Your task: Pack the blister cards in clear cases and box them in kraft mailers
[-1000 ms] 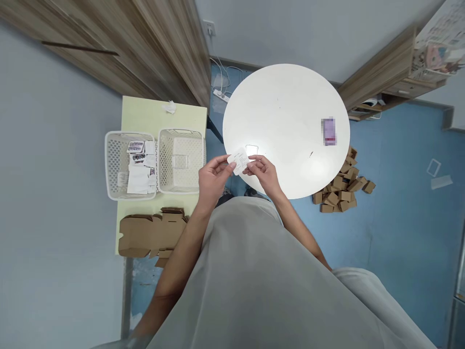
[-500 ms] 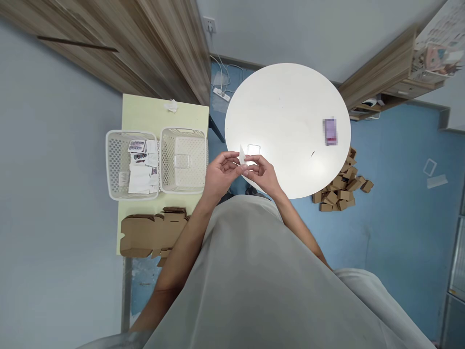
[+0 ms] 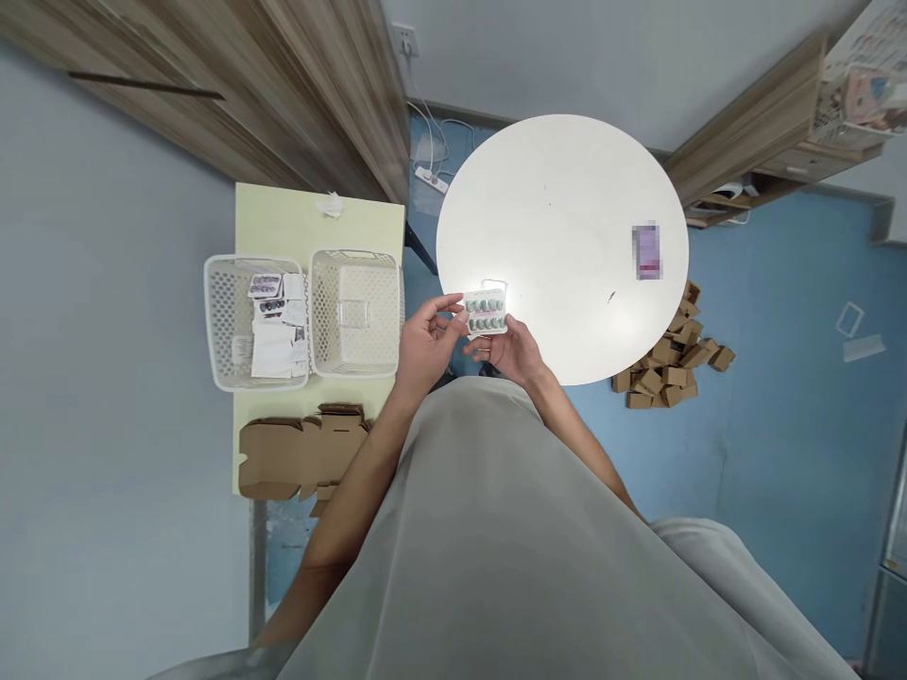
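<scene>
A small white tray of press-on nails, with two rows of green oval pieces, faces up toward me above the near edge of the round table. My left hand is closed on its left edge, the thumb lying on the front. At the lower right corner, my right hand grips it with the thumb, its other fingers curled below. Just behind the tray, a clear plastic frame lies on the white round table, partly hidden.
On the yellow-green table at left, one white basket holds packets and papers; another basket contains a clear piece. Flattened cardboard lies nearer. A blurred purple item sits on the round table. Small brown boxes are heaped on the floor.
The tray, seen nearly edge-on before, has turned so its green nails face me. My right hand has shifted slightly down and right, to the tray's lower corner.
</scene>
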{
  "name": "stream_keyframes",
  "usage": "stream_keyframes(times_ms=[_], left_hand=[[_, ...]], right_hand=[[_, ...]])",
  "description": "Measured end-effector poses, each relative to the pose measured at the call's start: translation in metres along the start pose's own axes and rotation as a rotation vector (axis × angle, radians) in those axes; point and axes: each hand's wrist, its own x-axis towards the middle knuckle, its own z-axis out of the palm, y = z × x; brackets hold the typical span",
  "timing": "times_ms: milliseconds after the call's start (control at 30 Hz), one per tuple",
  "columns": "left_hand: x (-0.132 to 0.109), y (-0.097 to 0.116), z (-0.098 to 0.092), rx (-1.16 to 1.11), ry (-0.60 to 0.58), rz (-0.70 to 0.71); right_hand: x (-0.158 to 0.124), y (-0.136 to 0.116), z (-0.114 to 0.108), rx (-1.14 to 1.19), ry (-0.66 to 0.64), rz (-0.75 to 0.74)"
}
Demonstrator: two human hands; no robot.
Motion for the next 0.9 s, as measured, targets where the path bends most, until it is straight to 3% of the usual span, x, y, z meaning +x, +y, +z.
stream_keyframes(times_ms=[200, 367, 467, 700, 900], left_hand=[[0.001, -0.007, 0.013, 0.061, -0.127, -0.014], [0.007, -0.044, 0.034, -0.008, -0.185, -0.138], [0.015, -0.072, 0.043, -0.116, -0.152, -0.263], [0.039, -0.12, 0.058, -0.146, -0.093, -0.501], [0.043, -0.118, 0.084, -0.274, -0.232, -0.553]], right_hand=[[0.005, -0.001, -0.018, -0.139, 0.035, -0.09], [0.008, 0.023, -0.032, -0.328, 0.302, -0.061], [0.005, 0.036, -0.042, -0.389, 0.376, -0.022], [0.009, 0.059, -0.073, -0.44, 0.368, 0.035], [0.021, 0.069, -0.08, -0.474, 0.316, -0.044]])
